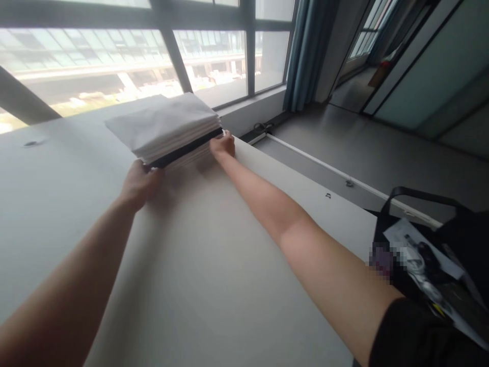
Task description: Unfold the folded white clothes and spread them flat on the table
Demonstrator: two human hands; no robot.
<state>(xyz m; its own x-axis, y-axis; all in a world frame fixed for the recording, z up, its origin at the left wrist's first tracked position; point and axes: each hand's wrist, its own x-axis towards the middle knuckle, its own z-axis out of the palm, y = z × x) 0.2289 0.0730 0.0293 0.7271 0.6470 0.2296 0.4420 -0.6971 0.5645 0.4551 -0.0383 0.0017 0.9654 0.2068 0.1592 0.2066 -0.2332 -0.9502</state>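
On smooth white table (217, 244): hands (139, 183) gripping layered white stack (168, 125), dark-striped.

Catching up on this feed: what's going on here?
A person's left hand and right hand grip a layered white stack at its near corners. A dark strip runs along its near side. It's at the white table, by the windows; whether it's slightly lifted, I can't tell.

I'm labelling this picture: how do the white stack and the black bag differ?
The white stack is layered; the black bag has a looped handle. The left hand and right hand hold the stack; neither touches the bag. The stack lies on the table, the bag beyond its right edge. Both show black: the stack has a black strip.
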